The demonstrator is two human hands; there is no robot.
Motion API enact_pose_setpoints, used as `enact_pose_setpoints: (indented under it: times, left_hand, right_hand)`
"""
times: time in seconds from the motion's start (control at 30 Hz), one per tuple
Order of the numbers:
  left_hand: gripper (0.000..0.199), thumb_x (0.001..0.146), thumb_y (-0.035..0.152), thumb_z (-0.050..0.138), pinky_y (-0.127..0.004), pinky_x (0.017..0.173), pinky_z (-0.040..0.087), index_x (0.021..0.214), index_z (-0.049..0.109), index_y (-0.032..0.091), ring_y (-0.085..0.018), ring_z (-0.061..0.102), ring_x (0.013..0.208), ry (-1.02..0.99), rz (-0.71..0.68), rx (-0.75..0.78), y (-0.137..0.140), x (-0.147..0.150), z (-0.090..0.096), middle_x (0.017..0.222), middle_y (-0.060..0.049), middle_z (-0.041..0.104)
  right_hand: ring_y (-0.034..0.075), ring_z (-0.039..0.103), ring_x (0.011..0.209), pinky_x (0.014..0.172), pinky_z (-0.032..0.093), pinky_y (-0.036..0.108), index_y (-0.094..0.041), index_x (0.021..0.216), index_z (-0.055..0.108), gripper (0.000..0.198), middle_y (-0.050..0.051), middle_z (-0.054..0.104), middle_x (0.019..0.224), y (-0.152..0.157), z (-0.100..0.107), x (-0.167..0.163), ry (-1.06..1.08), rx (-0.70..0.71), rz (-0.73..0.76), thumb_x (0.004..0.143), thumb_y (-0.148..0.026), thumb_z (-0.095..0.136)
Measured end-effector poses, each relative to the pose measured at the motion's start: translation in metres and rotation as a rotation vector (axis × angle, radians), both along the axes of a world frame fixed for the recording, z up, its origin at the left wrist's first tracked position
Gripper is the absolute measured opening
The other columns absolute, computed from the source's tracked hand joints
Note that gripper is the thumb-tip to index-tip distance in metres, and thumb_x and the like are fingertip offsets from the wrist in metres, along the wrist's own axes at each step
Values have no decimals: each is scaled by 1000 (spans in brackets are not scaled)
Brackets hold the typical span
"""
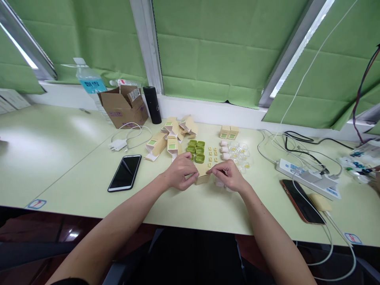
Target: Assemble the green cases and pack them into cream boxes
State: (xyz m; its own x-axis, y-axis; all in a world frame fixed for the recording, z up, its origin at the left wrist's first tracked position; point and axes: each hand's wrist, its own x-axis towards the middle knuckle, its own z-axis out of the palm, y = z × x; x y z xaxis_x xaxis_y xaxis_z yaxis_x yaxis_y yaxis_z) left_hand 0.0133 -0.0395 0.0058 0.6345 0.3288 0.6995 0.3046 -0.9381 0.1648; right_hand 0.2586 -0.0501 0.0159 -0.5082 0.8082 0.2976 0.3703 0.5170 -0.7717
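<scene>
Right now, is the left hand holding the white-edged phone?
No, the white-edged phone lies on the table, while the left hand is at a small beige box.

Green cups [200, 151] blocking ahead, bare tabletop [204, 208] nearer

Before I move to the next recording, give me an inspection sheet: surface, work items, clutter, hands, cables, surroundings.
Surface: pale table, light glare at left.
Work items: small box in front; beyond, green containers, yellow pieces, pinkish pieces, clear containers, beige cartons.
Clutter: white-framed phone left, dark phone right; cardboard box, black flask, water bottle toward the back.
Hands: left hand and right hand at the small box; exact grip unclear.
Cables: white cables and black cable near power strip, right; white charger, left.
Surroundings: green blinds behind the table.
</scene>
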Motion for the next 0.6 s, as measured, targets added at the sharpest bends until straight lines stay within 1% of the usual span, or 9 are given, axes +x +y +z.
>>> enact_pose_setpoints:
  times: [0.1,0.17,0.2,0.27,0.33,0.37,0.47,0.53,0.6]
  left_hand:
    - [38,92,23,51,-41,66,34,57,39,23,-15,38,44,14,-3,-34,0,0,-1,44,4,42]
    - [34,93,23,50,-41,67,35,59,45,23,-15,40,44,13,4,-48,0,0,-2,44,4,44]
    - [30,93,23,50,-41,68,35,63,52,23,-15,42,45,6,18,-49,0,0,-2,46,4,48]
    - [20,93,22,50,-40,70,37,80,65,24,-16,50,50,-30,80,-35,1,-1,-2,54,3,59]
    - [18,92,20,51,-39,72,37,96,69,23,-17,57,55,-91,185,-8,3,-2,-3,65,1,70]
    - [19,91,18,52,-39,72,37,100,69,22,-17,60,58,-120,238,4,5,-2,-3,70,0,73]
    - [23,89,14,52,-38,73,35,104,68,21,-17,63,60,-142,338,9,9,-3,-5,77,-1,76]
    - [25,87,12,52,-38,73,35,104,68,20,-17,63,60,-98,351,-23,11,-3,-7,76,-1,76]
    - [25,84,11,52,-38,73,35,102,67,21,-17,61,58,-49,331,-71,10,-3,-7,71,1,73]
  right_hand:
    - [12,38,48,48,27,26,-20,75,82,33,-2,50,47,0,0,0,-16,-42,9,90,-38,58]
    - [13,40,49,49,29,27,-20,76,81,31,-1,53,50,0,0,0,-7,-41,7,89,-36,58]
    - [13,41,50,50,30,27,-20,78,81,30,-1,56,52,0,1,0,0,-33,-4,89,-35,58]
    - [13,42,51,53,32,28,-22,83,79,23,-2,58,56,-1,2,0,16,-14,-39,88,-30,57]
    - [13,41,52,55,33,28,-23,89,73,16,-4,55,56,-1,3,0,24,-5,-69,85,-23,58]
    - [14,42,53,57,33,28,-24,92,70,15,-6,53,57,-1,3,0,16,-14,-67,83,-21,59]
    - [14,46,57,60,34,27,-27,107,58,31,-9,54,61,-1,5,0,-71,-72,-7,78,-15,61]
    - [14,47,58,62,35,27,-29,112,52,41,-11,53,64,-2,6,-1,-153,-84,12,76,-13,63]
    - [14,47,60,63,35,27,-30,114,49,45,-12,52,65,-3,7,-2,-215,-69,0,75,-12,64]
